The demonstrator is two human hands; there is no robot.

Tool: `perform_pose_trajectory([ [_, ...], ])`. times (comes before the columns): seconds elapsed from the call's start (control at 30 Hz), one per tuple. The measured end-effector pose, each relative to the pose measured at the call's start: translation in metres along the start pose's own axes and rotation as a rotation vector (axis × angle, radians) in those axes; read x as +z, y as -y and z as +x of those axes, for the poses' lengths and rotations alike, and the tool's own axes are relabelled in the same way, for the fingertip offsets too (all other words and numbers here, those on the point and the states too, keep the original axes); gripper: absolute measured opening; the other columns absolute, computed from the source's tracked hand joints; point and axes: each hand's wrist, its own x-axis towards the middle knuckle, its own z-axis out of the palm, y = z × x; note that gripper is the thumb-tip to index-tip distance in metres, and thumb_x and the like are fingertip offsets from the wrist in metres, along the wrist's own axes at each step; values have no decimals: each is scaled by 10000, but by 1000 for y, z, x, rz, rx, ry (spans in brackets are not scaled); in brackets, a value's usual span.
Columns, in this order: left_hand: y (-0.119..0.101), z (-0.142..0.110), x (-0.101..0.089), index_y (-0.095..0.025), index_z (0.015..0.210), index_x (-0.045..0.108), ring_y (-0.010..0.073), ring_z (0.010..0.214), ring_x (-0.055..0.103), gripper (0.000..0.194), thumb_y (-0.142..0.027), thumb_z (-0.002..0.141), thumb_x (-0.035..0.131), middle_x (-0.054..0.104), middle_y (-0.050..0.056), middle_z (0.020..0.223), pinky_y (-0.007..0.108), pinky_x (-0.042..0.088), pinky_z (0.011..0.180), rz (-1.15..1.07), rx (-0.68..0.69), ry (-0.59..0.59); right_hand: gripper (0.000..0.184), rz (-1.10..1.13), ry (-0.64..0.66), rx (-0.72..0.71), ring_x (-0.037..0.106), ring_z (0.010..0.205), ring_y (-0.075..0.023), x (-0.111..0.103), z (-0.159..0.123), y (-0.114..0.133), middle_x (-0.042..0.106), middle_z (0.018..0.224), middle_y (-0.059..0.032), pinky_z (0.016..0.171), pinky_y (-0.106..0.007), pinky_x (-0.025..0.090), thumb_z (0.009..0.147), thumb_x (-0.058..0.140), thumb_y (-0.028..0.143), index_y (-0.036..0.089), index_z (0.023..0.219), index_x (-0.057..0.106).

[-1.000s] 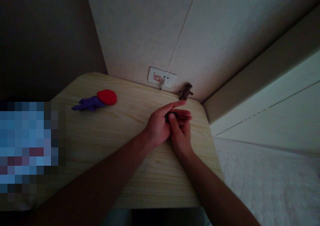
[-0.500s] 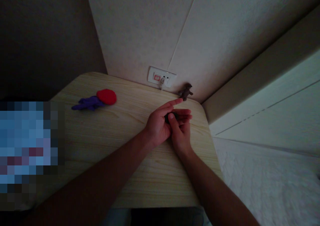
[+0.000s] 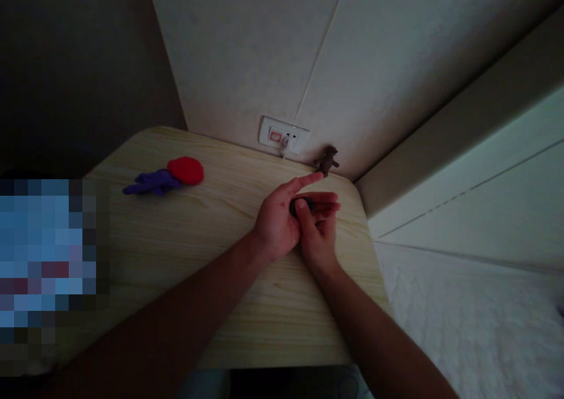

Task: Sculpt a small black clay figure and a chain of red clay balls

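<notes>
A small dark lump (image 3: pixel 294 208), which looks like modelling clay, sits between my two hands above the right half of the table. My left hand (image 3: pixel 278 223) cups it in the palm, with its index finger stretched toward the wall. The thumb of my right hand (image 3: pixel 318 240) presses on the lump from above. Most of the lump is hidden by that thumb and the fingers. Just beyond my left fingertip stands a little brown clay figure (image 3: pixel 326 162) with its arms out, close to the wall.
On the left part of the wooden table (image 3: pixel 211 223) lie a red clay disc (image 3: pixel 187 171) and a purple clay figure (image 3: pixel 155 182), touching. A wall socket (image 3: pixel 282 136) with a plug is behind the table. A blurred blue patch (image 3: pixel 35 240) covers the left edge.
Both hands keep almost the same pose around the dark lump. The view has shifted very slightly; the objects on the table stay in place.
</notes>
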Motion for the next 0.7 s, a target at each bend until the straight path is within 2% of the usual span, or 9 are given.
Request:
perform_pose_trajectory([
  [0.13, 0, 0, 1, -98, 1419, 627, 312, 970, 791, 531, -382, 1063, 355, 810, 187, 1011, 467, 622, 889, -23, -2, 1, 322, 13, 0, 8, 671, 713, -189, 0, 0, -2, 668, 697, -6, 578, -276, 564, 876, 762, 541, 222, 881, 720],
  [0.3, 1, 1, -2, -119, 1404, 641, 319, 988, 788, 507, -394, 1056, 396, 806, 187, 1050, 484, 618, 904, -18, 2, 1, 304, 21, 2, 15, 674, 710, -197, 0, 0, -6, 672, 706, -7, 566, -284, 558, 885, 756, 528, 227, 906, 717],
  [0.5, 1, 1, -2, -116, 1388, 650, 320, 1008, 784, 500, -402, 1053, 412, 806, 182, 1031, 484, 605, 926, -14, 10, -7, 276, 40, 6, 21, 682, 738, -194, 1, 0, -8, 693, 737, -12, 600, -283, 566, 888, 762, 500, 228, 901, 723],
  [0.7, 1, 0, 1, -96, 1352, 663, 326, 1000, 782, 515, -417, 1054, 393, 805, 187, 973, 495, 597, 932, -30, 5, 16, 268, 142, -4, 35, 707, 827, -190, 2, 0, -7, 755, 897, -33, 691, -294, 591, 891, 740, 486, 228, 963, 735],
])
